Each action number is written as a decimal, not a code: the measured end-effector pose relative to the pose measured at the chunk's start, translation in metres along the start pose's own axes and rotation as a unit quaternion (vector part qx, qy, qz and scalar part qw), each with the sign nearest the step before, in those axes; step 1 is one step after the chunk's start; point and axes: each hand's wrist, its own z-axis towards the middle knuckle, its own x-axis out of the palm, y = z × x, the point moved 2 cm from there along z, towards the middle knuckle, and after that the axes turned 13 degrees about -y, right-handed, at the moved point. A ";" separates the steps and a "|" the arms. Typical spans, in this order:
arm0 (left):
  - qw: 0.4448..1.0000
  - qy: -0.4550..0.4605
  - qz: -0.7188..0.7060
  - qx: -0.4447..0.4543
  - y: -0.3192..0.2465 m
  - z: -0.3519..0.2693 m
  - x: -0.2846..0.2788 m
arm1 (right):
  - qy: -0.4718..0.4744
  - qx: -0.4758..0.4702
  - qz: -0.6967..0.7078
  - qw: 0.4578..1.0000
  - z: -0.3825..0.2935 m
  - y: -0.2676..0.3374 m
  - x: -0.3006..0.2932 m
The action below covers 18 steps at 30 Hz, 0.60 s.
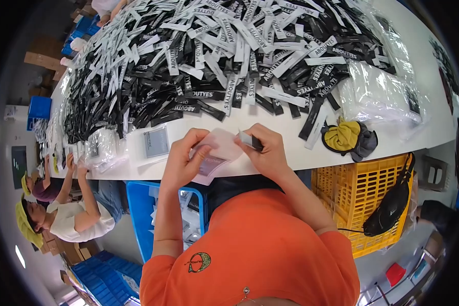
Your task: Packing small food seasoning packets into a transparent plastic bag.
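Note:
My left hand (186, 157) pinches the left side of a small translucent plastic bag (225, 142), which has a printed panel near its lower end. At the bag's other edge is my right hand (269, 151), its fingers closed around narrow sachets (249, 139), one white and one black. Whether the right fingertips also grip the bag is hard to tell. Left of my hands lies a stack of similar flat bags (155, 142) with grey printed panels. A broad heap of black and white printed sachets (229, 57) covers the table (290, 153) beyond my hands.
Clear-wrapped bags (382, 93) lie at right, near a yellow and grey cloth item (344, 137). A yellow plastic crate (348, 195) with a black bag (390, 202) stands below. A blue bin (137, 202) holds bags. Co-workers (80, 218) work along the left.

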 end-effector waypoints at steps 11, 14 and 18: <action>0.944 0.090 0.176 0.263 -0.010 -0.015 0.042 | 0.124 0.221 0.160 0.954 -0.017 -0.003 -0.029; 0.983 0.082 0.019 0.163 -0.009 -0.013 0.042 | 0.140 0.274 0.134 0.942 -0.011 0.008 -0.033; 0.973 0.061 -0.218 -0.036 0.008 -0.014 0.059 | 0.091 0.089 0.207 0.970 0.005 0.014 -0.028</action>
